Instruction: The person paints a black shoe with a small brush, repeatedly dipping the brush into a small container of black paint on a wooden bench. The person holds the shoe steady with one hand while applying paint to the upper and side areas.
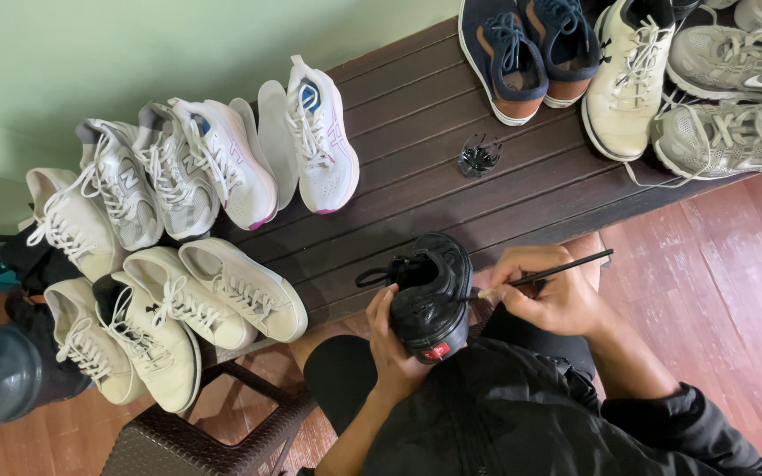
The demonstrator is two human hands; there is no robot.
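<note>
Two hands work one black sneaker [429,295] over the person's lap: the left hand [390,339] cups its near side, heel toward the body, while the right hand [557,295] pinches a thin brush [549,273] (tip at the shoe's right edge), near the dark slatted bench [451,203].

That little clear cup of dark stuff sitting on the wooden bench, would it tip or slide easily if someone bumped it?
Probably yes. The small clear cup looks thin-walled and light, so a nudge would likely shift it. It stands on the slatted bench, whose grooves could catch its base and tip it. The dark contents might spill; what they are can't be told.
</note>
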